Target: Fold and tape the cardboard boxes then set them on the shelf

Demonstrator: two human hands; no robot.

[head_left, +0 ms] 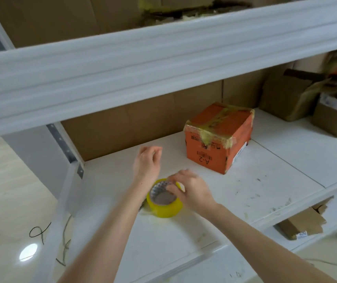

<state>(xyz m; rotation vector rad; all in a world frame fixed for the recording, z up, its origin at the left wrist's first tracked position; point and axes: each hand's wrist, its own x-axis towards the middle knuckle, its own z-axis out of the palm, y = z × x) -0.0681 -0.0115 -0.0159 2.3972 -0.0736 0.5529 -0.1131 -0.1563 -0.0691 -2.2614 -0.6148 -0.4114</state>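
Tape roll (pixel 164 201) sits on the shelf (pixel 276 160) under my right hand (pixel 192 190), fingers curled round its rim; left hand (pixel 146 162) hovers slack, empty; orange box (pixel 218 137) stands at two o'clock — I'd lift squarely, thumb inside the core.

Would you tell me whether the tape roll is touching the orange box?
Apart: the head view shows bare white shelf between the tape roll and the orange box.
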